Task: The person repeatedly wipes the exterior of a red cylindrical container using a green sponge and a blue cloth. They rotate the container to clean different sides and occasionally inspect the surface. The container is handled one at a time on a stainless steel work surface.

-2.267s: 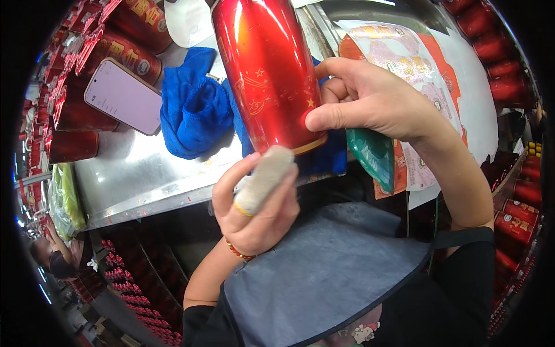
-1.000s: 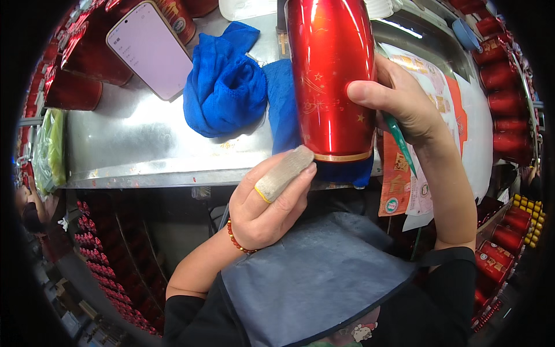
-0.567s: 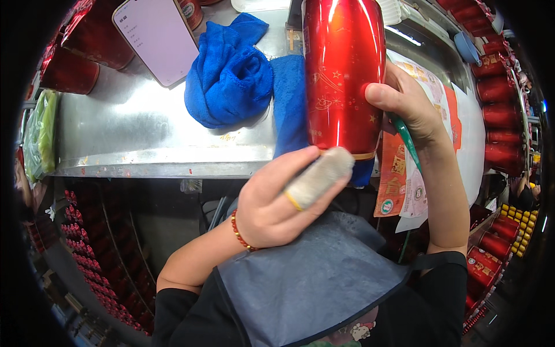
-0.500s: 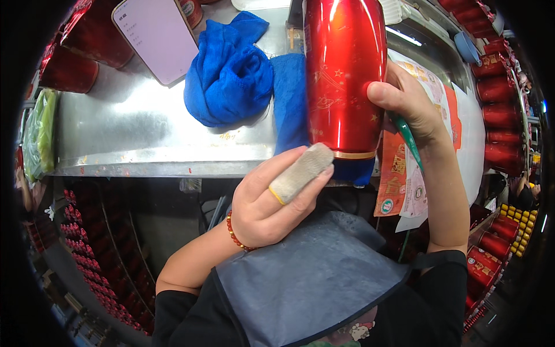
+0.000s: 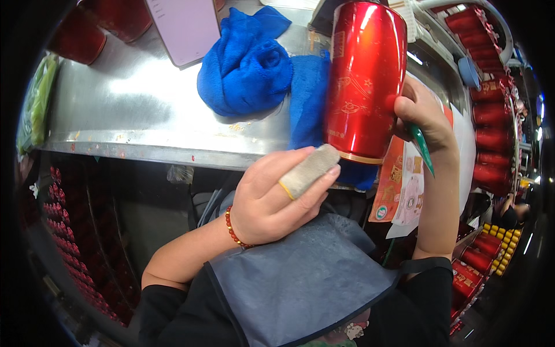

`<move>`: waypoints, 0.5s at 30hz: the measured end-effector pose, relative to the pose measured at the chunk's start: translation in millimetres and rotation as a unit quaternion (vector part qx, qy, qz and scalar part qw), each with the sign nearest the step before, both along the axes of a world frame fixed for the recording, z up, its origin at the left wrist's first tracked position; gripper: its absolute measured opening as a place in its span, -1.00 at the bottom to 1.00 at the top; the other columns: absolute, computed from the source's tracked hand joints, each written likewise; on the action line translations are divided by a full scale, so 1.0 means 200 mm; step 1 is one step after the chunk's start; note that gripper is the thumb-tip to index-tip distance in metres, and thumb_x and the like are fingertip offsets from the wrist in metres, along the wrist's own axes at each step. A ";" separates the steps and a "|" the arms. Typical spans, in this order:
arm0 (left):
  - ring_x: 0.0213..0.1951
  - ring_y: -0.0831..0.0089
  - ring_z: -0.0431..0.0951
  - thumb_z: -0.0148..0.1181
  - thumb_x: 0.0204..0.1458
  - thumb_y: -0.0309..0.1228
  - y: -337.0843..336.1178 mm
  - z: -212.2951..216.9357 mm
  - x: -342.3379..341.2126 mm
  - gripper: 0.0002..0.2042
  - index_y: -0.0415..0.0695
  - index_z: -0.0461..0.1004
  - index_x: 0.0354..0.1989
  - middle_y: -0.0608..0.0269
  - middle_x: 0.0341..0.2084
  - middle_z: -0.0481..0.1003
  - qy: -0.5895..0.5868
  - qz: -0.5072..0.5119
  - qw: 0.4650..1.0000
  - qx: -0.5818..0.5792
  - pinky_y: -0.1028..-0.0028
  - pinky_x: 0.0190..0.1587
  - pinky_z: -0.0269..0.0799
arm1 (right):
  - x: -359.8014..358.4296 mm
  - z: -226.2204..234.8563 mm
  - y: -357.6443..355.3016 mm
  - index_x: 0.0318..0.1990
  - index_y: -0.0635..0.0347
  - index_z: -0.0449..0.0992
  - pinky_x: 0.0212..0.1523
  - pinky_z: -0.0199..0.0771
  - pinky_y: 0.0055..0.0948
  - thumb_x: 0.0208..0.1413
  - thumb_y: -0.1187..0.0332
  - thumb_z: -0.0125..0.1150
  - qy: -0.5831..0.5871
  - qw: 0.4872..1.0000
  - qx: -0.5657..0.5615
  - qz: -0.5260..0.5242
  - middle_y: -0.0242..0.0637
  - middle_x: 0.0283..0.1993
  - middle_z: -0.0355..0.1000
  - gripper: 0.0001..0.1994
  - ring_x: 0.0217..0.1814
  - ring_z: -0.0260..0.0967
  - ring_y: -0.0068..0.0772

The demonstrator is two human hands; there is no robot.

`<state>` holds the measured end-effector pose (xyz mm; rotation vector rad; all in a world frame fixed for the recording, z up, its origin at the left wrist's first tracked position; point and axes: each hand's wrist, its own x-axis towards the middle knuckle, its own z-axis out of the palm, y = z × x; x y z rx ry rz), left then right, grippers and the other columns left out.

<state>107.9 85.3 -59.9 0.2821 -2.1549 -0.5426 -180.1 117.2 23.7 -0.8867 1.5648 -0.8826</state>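
A shiny red metallic canister (image 5: 367, 87) with fine gold line drawings and a gold band at its near end is held up over the front edge of the metal table. My right hand (image 5: 428, 115) grips its right side, thumb on the wall and the other fingers mostly hidden behind. A green pointed tool (image 5: 422, 147) sticks out from that same hand, pointing toward me. At the canister's near left rim, my left hand (image 5: 277, 196) is closed with its fingertips against it. One of its fingers wears a grey cloth finger sleeve (image 5: 309, 172) with a yellow edge.
On the metal table (image 5: 133, 118) lie a bunched blue cloth (image 5: 245, 69), a flat blue cloth (image 5: 307, 110) and a phone (image 5: 185, 29). Printed red and white sheets (image 5: 390, 182) lie to the right. More red canisters (image 5: 78, 37) stand far left, others (image 5: 491, 139) in rows at right.
The canister looks smaller and more tilted, so its far end now shows. My two hands keep their hold. The whole view has shifted slightly.
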 end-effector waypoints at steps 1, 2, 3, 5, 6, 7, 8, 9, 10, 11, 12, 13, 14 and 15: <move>0.09 0.14 0.56 0.43 -0.17 -0.54 -0.01 0.00 0.00 -0.60 -0.17 0.69 -0.05 0.11 0.00 0.57 0.003 -0.010 1.000 -0.004 0.27 -0.04 0.61 | 0.03 0.02 0.00 0.26 0.38 0.36 -0.15 0.47 -0.65 0.04 0.04 0.51 0.024 0.999 -0.025 -0.009 -0.30 -0.07 0.55 -0.24 -0.17 0.48 -0.61; 0.07 0.14 0.57 0.45 -0.20 -0.54 -0.01 0.00 -0.01 -0.59 -0.17 0.70 -0.06 0.09 -0.01 0.57 0.006 -0.021 1.000 -0.009 0.28 -0.04 0.61 | 0.07 0.05 -0.01 0.31 0.40 0.32 -0.11 0.51 -0.62 0.10 0.09 0.48 0.050 0.997 -0.050 -0.019 -0.25 -0.05 0.57 -0.24 -0.13 0.52 -0.56; 0.06 0.15 0.58 0.45 -0.21 -0.54 -0.02 0.00 -0.03 -0.60 -0.15 0.71 -0.08 0.12 -0.01 0.57 0.025 -0.020 0.999 -0.026 0.28 -0.05 0.62 | 0.10 0.08 -0.02 0.35 0.42 0.27 -0.08 0.54 -0.58 0.16 0.13 0.46 0.077 0.994 -0.075 -0.028 -0.21 -0.04 0.58 -0.25 -0.08 0.56 -0.50; 0.06 0.18 0.58 0.46 -0.23 -0.52 -0.01 0.02 -0.08 -0.63 -0.13 0.73 -0.13 0.16 -0.03 0.57 0.063 -0.024 0.996 -0.058 0.29 -0.08 0.63 | 0.14 0.12 -0.04 0.37 0.44 0.23 -0.02 0.57 -0.53 0.19 0.19 0.43 0.118 0.989 -0.087 -0.024 -0.14 0.00 0.59 -0.27 -0.01 0.58 -0.45; 0.05 0.22 0.58 0.44 -0.24 -0.49 -0.01 0.03 -0.09 -0.66 -0.06 0.74 -0.17 0.25 -0.01 0.58 0.031 -0.020 0.995 -0.088 0.32 -0.04 0.62 | 0.17 0.14 -0.05 0.37 0.44 0.22 0.00 0.58 -0.50 0.20 0.23 0.43 0.135 0.987 -0.086 -0.020 -0.11 0.02 0.59 -0.28 0.02 0.59 -0.42; 0.05 0.24 0.58 0.41 -0.20 -0.49 0.01 0.03 -0.10 -0.66 -0.01 0.75 -0.15 0.32 0.02 0.58 0.032 -0.004 0.993 -0.111 0.34 0.00 0.60 | 0.20 0.16 -0.05 0.37 0.44 0.21 0.03 0.59 -0.48 0.21 0.27 0.42 0.153 0.984 -0.085 -0.017 -0.08 0.04 0.59 -0.30 0.04 0.59 -0.40; 0.05 0.20 0.58 0.33 -0.16 -0.45 0.02 0.05 -0.11 -0.71 -0.12 0.70 -0.18 0.24 -0.01 0.58 0.026 -0.008 0.993 -0.114 0.30 0.07 0.57 | 0.24 0.16 -0.07 0.35 0.44 0.22 0.03 0.59 -0.47 0.19 0.29 0.44 0.153 0.984 -0.090 -0.016 -0.09 0.04 0.59 -0.31 0.03 0.59 -0.40; 0.05 0.16 0.58 0.25 -0.12 -0.42 0.03 0.06 -0.11 -0.72 -0.24 0.66 -0.21 0.17 -0.04 0.58 0.018 -0.012 0.993 -0.116 0.25 0.14 0.54 | 0.26 0.16 -0.08 0.33 0.43 0.24 0.04 0.60 -0.47 0.17 0.31 0.45 0.153 0.984 -0.095 -0.014 -0.09 0.04 0.58 -0.32 0.03 0.60 -0.40; 0.04 0.17 0.58 0.26 -0.12 -0.42 0.03 0.06 -0.11 -0.72 -0.23 0.66 -0.20 0.18 -0.04 0.58 0.025 -0.010 0.993 -0.113 0.26 0.14 0.54 | 0.22 0.15 -0.09 0.30 0.40 0.27 0.04 0.62 -0.46 0.11 0.36 0.50 0.104 0.991 -0.077 -0.026 -0.09 0.06 0.57 -0.33 0.02 0.60 -0.40; 0.03 0.19 0.58 0.27 -0.12 -0.42 0.03 0.06 -0.10 -0.71 -0.23 0.66 -0.19 0.19 -0.05 0.58 0.028 -0.007 0.993 -0.111 0.27 0.13 0.54 | 0.17 0.14 -0.09 0.30 0.39 0.27 0.05 0.62 -0.46 0.09 0.36 0.51 0.075 0.995 -0.069 -0.020 -0.10 0.07 0.57 -0.32 0.02 0.60 -0.39; 0.02 0.20 0.57 0.27 -0.12 -0.41 0.03 0.05 -0.10 -0.71 -0.22 0.67 -0.18 0.19 -0.05 0.58 0.030 -0.004 0.994 -0.109 0.27 0.12 0.53 | 0.13 0.13 -0.09 0.30 0.38 0.27 0.06 0.61 -0.46 0.08 0.36 0.52 0.046 0.997 -0.061 -0.013 -0.11 0.09 0.56 -0.30 0.02 0.60 -0.38; 0.01 0.24 0.56 0.32 -0.12 -0.43 0.02 0.05 -0.09 -0.71 -0.13 0.69 -0.16 0.26 -0.07 0.57 0.032 0.006 0.994 -0.103 0.31 0.06 0.54 | 0.13 0.10 -0.07 0.30 0.36 0.28 -0.04 0.60 -0.53 0.03 0.26 0.57 0.031 0.996 -0.075 -0.030 -0.16 0.05 0.56 -0.25 -0.07 0.59 -0.45; 0.00 0.28 0.55 0.37 -0.13 -0.44 0.01 0.05 -0.08 -0.69 -0.04 0.72 -0.13 0.33 -0.10 0.56 0.033 0.016 0.995 -0.097 0.36 -0.01 0.55 | 0.14 0.07 -0.07 0.29 0.34 0.29 -0.14 0.59 -0.59 -0.03 0.16 0.61 0.015 0.995 -0.089 -0.045 -0.22 0.01 0.56 -0.19 -0.17 0.58 -0.52; 0.00 0.33 0.54 0.41 -0.13 -0.46 0.00 0.05 -0.07 -0.67 0.04 0.75 -0.11 0.39 -0.12 0.55 0.035 0.027 0.995 -0.091 0.40 -0.07 0.56 | 0.10 0.03 -0.06 0.29 0.34 0.29 -0.23 0.53 -0.62 -0.06 0.08 0.61 0.008 0.997 -0.074 -0.035 -0.26 -0.03 0.55 -0.15 -0.24 0.53 -0.58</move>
